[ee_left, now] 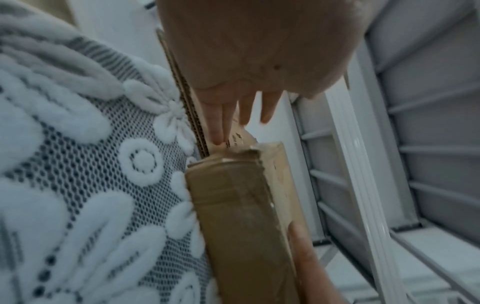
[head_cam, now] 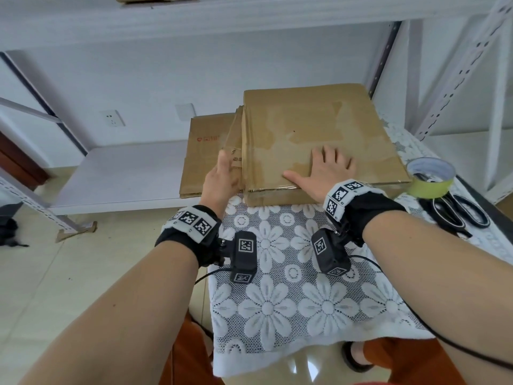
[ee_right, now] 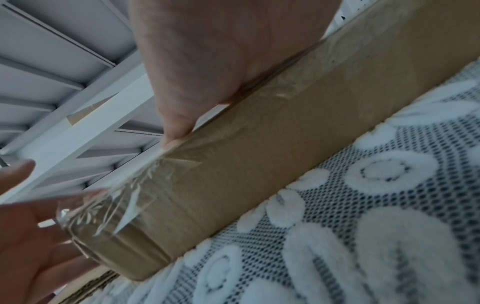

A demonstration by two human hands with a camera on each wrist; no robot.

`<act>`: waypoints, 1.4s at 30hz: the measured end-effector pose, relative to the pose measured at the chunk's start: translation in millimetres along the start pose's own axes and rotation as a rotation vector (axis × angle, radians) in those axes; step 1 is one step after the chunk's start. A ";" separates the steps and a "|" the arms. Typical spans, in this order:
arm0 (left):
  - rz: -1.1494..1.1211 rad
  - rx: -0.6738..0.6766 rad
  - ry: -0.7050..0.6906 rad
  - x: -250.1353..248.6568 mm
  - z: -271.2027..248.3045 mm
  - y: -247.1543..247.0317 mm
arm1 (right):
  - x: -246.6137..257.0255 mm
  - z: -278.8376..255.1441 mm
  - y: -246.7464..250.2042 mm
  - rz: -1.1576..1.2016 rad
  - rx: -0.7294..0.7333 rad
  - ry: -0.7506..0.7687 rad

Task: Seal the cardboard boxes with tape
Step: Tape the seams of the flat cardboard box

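Note:
A flat brown cardboard box (head_cam: 313,134) lies on the lace-covered table (head_cam: 280,304). Clear tape runs over its top and front edge, wrinkled at the near left corner (ee_right: 109,205). My right hand (head_cam: 326,170) lies flat on the box top, fingers spread, thumb along the front edge (ee_right: 176,131). My left hand (head_cam: 223,173) is at the box's left side, its straight fingers (ee_left: 221,123) touching the cardboard there. A yellow-green tape roll (head_cam: 430,177) stands to the right of the box.
Black scissors (head_cam: 455,213) lie in front of the tape roll near the table's right edge. Flattened cardboard pieces (head_cam: 205,157) rest left of the box on a low white shelf (head_cam: 116,173). White metal shelving frames surround the table.

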State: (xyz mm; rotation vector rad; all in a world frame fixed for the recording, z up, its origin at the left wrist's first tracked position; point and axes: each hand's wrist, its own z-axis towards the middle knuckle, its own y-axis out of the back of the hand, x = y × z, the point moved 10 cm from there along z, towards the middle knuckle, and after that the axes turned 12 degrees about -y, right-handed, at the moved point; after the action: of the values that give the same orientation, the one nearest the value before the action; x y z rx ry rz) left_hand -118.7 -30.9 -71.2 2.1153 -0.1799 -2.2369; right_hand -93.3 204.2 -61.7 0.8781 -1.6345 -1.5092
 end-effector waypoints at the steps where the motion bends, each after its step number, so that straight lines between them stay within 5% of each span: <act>1: 0.031 0.046 0.017 2.3 -1.4 -1.5 | 0.3 0.1 0.3 0.001 -0.005 0.001; 6: 0.224 0.262 -0.058 11.0 -10.5 -17.7 | 2.1 -2.8 5.0 -0.026 -0.077 0.006; 16: 0.241 0.282 -0.016 14.9 -8.8 -30.0 | 7.9 -1.3 15.3 -0.100 -0.193 0.096; 20: -0.017 0.178 0.161 22.2 -13.6 -23.7 | 1.3 8.1 23.3 -0.050 -0.198 0.126; 23: -0.086 0.167 0.153 25.4 -15.8 -22.1 | -0.1 11.8 22.8 -0.032 -0.204 0.121; 28: 0.233 0.336 0.006 16.4 -16.3 -33.3 | -0.8 14.8 13.8 0.046 -0.147 0.125; 34: 0.501 0.270 -0.124 1.4 -7.7 -38.7 | 0.8 14.7 14.2 0.039 -0.134 0.127; 38: 0.571 0.190 -0.084 6.9 -6.2 -40.0 | -1.0 12.3 15.9 0.034 -0.155 0.115; 42: 0.532 0.246 0.016 14.4 -4.5 -41.8 | 6.5 9.9 16.8 0.020 -0.118 0.072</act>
State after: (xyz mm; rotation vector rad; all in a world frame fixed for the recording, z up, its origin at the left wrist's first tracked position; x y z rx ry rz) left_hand -113.4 8.6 -91.0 1.8836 -0.9372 -1.9530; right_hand -105.2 204.8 -45.0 0.8389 -1.4829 -1.5267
